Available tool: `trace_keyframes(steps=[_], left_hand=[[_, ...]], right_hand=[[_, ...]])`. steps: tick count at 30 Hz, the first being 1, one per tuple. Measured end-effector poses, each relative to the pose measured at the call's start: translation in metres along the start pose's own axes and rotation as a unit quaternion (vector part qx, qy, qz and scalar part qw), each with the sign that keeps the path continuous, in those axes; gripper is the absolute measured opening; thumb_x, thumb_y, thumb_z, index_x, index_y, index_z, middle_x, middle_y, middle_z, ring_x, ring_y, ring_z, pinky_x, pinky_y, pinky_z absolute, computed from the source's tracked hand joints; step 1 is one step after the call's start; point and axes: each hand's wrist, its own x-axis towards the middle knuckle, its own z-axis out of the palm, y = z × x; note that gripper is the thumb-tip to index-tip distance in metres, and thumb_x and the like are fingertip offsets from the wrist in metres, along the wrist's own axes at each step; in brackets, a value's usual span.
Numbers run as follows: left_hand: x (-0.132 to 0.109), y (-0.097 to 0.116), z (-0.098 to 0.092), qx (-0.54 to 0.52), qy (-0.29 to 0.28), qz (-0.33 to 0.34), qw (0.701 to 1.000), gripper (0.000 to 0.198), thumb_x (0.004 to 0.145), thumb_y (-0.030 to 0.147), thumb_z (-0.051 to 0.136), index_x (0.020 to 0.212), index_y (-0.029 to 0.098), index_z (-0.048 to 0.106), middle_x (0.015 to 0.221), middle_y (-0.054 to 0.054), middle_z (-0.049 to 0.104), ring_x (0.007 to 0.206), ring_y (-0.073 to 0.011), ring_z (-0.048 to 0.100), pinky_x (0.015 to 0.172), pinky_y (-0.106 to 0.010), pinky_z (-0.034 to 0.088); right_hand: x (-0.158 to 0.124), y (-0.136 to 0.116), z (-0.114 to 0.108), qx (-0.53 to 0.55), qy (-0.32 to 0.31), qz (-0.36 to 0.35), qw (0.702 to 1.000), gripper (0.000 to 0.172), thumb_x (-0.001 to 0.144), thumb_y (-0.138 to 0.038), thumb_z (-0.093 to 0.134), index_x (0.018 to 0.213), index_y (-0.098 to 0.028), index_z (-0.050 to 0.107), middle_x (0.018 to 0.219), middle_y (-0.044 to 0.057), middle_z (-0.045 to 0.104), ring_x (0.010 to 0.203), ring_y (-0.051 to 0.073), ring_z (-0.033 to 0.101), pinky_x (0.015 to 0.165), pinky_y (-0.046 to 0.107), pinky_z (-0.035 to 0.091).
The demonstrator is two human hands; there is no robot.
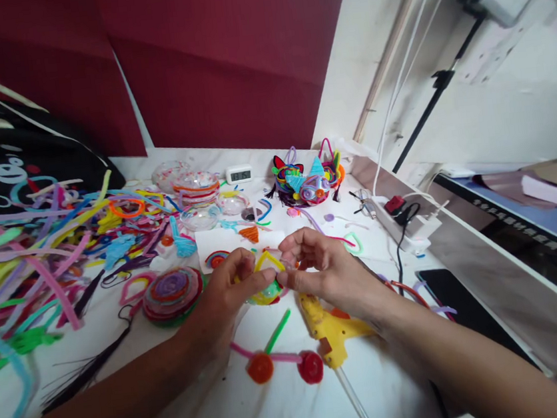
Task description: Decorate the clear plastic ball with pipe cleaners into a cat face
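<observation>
My left hand [239, 279] and my right hand [317, 263] meet at the middle of the table, thumbs and fingers curled together. Between their fingertips a yellow pipe cleaner [266, 257] is bent into a peak. Just under it sits a small rounded piece [268, 295] with yellow and green on it, partly hidden by my fingers. Below my right wrist lies a yellow hot glue gun [322, 325] with a clear glue stick [354, 398]. Nearer me are a red pipe-cleaner coil [310, 367] and an orange coil [260, 367], joined by a pink stem. A coiled, multicoloured disc [173, 293] lies beside my left wrist.
Loose pipe cleaners [37, 256] pile up on the left, near a black bag [26, 157]. Clear bowls [196, 188], a small digital clock [239, 174] and finished colourful pieces [310, 182] stand at the back. A power strip [404, 225] and phone [471, 311] are right.
</observation>
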Motion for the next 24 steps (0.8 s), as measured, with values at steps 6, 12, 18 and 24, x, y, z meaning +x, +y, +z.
trace_keyframes(steps=[6, 12, 18, 24], left_hand=[[-0.0002, -0.0009, 0.0002, 0.011, 0.001, -0.004, 1.000, 0.038, 0.063, 0.033, 0.076, 0.068, 0.021, 0.040, 0.065, 0.006, 0.042, 0.062, -0.0107, 0.042, 0.058, -0.026, 0.034], [-0.0010, -0.0005, -0.0006, 0.012, 0.002, -0.011, 1.000, 0.039, 0.062, 0.034, 0.076, 0.069, 0.021, 0.040, 0.066, 0.006, 0.044, 0.064, -0.0116, 0.044, 0.059, -0.026, 0.033], [-0.0017, -0.0001, -0.0005, 0.008, -0.002, -0.014, 1.000, 0.039, 0.062, 0.033, 0.078, 0.070, 0.021, 0.042, 0.065, 0.006, 0.043, 0.063, -0.0113, 0.043, 0.057, -0.026, 0.033], [-0.0028, 0.0071, 0.0012, 0.004, -0.008, -0.022, 1.000, 0.035, 0.062, 0.032, 0.077, 0.068, 0.021, 0.044, 0.065, 0.006, 0.045, 0.062, -0.0116, 0.043, 0.058, -0.026, 0.035]], right_hand=[[0.0022, 0.0016, 0.0019, 0.042, 0.002, 0.010, 0.999, 0.040, 0.059, -0.013, 0.079, 0.091, -0.019, 0.055, 0.078, -0.004, 0.058, 0.070, 0.011, 0.054, 0.065, 0.026, 0.044], [0.0042, 0.0016, 0.0044, 0.129, -0.004, 0.056, 0.990, 0.052, 0.051, -0.013, 0.086, 0.090, -0.019, 0.053, 0.071, -0.007, 0.057, 0.059, 0.008, 0.051, 0.055, 0.021, 0.043], [0.0052, 0.0050, 0.0035, 0.147, -0.010, 0.063, 0.987, 0.054, 0.049, -0.013, 0.087, 0.091, -0.019, 0.053, 0.069, -0.008, 0.058, 0.059, 0.008, 0.053, 0.060, 0.023, 0.045], [0.0042, -0.0005, 0.0014, 0.146, -0.002, 0.070, 0.987, 0.055, 0.048, -0.014, 0.088, 0.088, -0.021, 0.051, 0.068, -0.009, 0.056, 0.060, 0.008, 0.053, 0.061, 0.023, 0.044]])
